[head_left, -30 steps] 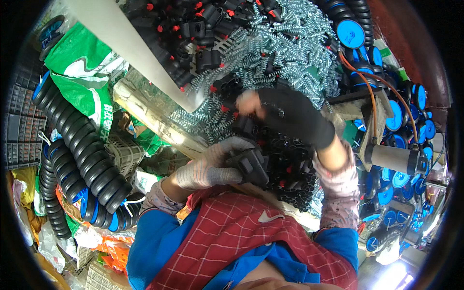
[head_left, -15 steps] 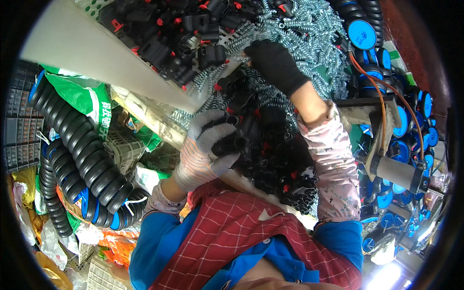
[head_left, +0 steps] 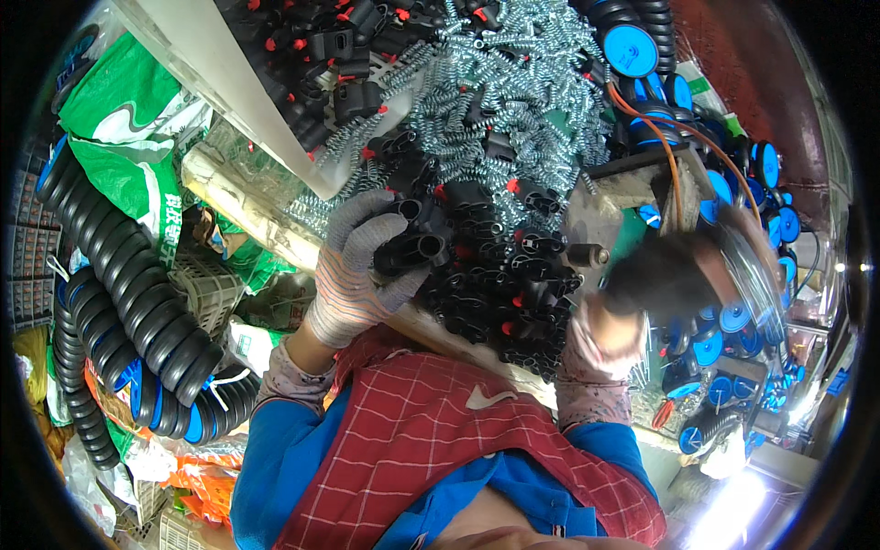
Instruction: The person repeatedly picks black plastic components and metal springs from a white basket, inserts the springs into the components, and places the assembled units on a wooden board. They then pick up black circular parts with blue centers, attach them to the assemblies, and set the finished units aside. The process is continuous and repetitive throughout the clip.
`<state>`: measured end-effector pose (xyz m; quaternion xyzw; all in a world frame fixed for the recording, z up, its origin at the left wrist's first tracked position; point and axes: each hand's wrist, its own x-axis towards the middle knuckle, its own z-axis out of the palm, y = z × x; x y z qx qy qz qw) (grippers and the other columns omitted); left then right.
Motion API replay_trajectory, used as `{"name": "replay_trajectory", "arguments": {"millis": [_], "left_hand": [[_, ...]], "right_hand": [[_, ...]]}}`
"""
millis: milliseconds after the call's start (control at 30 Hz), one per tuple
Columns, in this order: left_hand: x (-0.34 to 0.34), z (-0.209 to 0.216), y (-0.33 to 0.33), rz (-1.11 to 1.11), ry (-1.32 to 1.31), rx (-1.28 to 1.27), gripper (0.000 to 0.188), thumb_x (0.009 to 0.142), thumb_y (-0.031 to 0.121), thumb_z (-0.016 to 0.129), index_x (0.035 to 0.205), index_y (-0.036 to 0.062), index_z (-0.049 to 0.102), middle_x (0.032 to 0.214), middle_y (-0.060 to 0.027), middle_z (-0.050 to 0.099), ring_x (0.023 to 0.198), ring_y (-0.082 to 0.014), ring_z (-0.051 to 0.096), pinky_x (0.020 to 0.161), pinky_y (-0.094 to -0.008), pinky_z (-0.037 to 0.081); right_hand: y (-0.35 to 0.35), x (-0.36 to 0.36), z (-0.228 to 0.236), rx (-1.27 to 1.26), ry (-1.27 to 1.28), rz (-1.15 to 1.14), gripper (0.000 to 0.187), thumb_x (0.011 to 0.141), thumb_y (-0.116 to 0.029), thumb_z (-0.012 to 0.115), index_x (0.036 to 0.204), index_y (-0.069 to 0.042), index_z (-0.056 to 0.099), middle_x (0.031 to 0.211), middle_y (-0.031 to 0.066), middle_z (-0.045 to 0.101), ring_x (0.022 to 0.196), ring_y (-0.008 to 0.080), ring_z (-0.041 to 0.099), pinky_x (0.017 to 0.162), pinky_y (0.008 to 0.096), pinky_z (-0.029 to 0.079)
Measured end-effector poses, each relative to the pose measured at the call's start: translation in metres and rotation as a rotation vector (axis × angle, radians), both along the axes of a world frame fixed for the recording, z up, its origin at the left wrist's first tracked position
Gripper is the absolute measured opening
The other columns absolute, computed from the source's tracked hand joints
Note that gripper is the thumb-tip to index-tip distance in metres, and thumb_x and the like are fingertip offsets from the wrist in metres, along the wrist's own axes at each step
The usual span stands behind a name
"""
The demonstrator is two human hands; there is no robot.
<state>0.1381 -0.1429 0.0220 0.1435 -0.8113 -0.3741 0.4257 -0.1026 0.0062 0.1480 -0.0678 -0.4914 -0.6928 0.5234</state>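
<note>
My left hand point(head_left: 346, 275), in a pale striped glove, grips a hollow black plastic fitting point(head_left: 396, 257) with a round opening at its end. My right hand point(head_left: 662, 280), in a black glove, is smeared by motion at the right, beside a blurred cylindrical tool point(head_left: 747, 275). Its fingers cannot be made out, nor whether they touch the tool. Between my hands lies a heap of black plastic fittings point(head_left: 495, 261), some with red tabs. Beyond them spreads a large pile of silvery coil springs point(head_left: 513, 101).
A white panel point(head_left: 234, 87) slants in at the upper left, with more red-tabbed black fittings point(head_left: 353, 46) behind it. Stacked black wheels point(head_left: 128, 247) and green sacks point(head_left: 128, 101) are at left. An orange hose point(head_left: 674, 165) and blue-centred wheels point(head_left: 631, 50) stand at right.
My right hand has left the springs and swung down to the right, toward the cylindrical tool, which is now blurred. My left hand still holds the fitting, its opening now turned more into view.
</note>
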Motion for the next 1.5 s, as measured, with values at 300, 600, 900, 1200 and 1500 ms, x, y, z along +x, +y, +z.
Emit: {"name": "replay_trajectory", "arguments": {"millis": [300,600,900,1200,1500], "left_hand": [[-0.002,-0.006,-0.004,-0.047,-0.061,0.01,0.069,0.062,0.01,0.089,0.123,0.0125,0.055,0.129,-0.0187,0.052,0.114,-0.0383,0.058,0.094,-0.0452,0.052],[-0.009,-0.006,-0.01,-0.046,-0.076,0.011,0.07,0.063,0.012,0.089,0.124,0.0134,0.056,0.129,-0.018,0.052,0.115,-0.0394,0.058,0.093,-0.0455,0.053],[-0.02,0.004,-0.009,0.024,-0.096,-0.033,0.072,0.064,0.011,0.088,0.127,0.0085,0.053,0.128,-0.0206,0.054,0.116,-0.0403,0.058,0.097,-0.0455,0.051],[-0.026,0.003,0.0,0.022,-0.062,-0.027,0.073,0.065,0.008,0.088,0.127,0.0046,0.05,0.124,-0.0212,0.057,0.113,-0.0396,0.059,0.094,-0.0446,0.052],[-0.024,-0.006,-0.001,-0.021,-0.008,-0.132,0.077,0.062,0.008,0.089,0.128,0.0106,0.048,0.128,-0.0178,0.053,0.11,-0.0367,0.059,0.092,-0.0436,0.053]], "right_hand": [[-0.112,-0.089,-0.09,-0.805,-2.064,1.677,0.015,0.094,-0.015,0.064,0.107,-0.009,0.07,0.097,0.0121,0.071,0.088,0.0331,0.069,0.073,0.0369,0.054],[-0.205,-0.11,-0.143,-0.67,-2.209,1.128,0.033,0.081,-0.027,0.073,0.113,-0.016,0.069,0.1,0.0113,0.073,0.091,0.0328,0.07,0.079,0.0432,0.055],[-0.195,-0.109,-0.13,-1.06,-2.326,1.112,0.022,0.075,-0.024,0.075,0.093,-0.014,0.07,0.093,0.0135,0.073,0.087,0.0337,0.07,0.077,0.042,0.055],[-0.062,0.003,-0.035,-1.182,-2.99,1.188,0.011,0.091,-0.002,0.068,0.102,-0.002,0.069,0.089,0.0037,0.069,0.081,0.012,0.066,0.072,0.0255,0.051],[-0.079,0.008,-0.044,-0.593,-2.883,1.47,0.022,0.092,-0.017,0.07,0.113,-0.01,0.071,0.099,0.0063,0.072,0.088,0.0186,0.069,0.077,0.0318,0.056]]}}
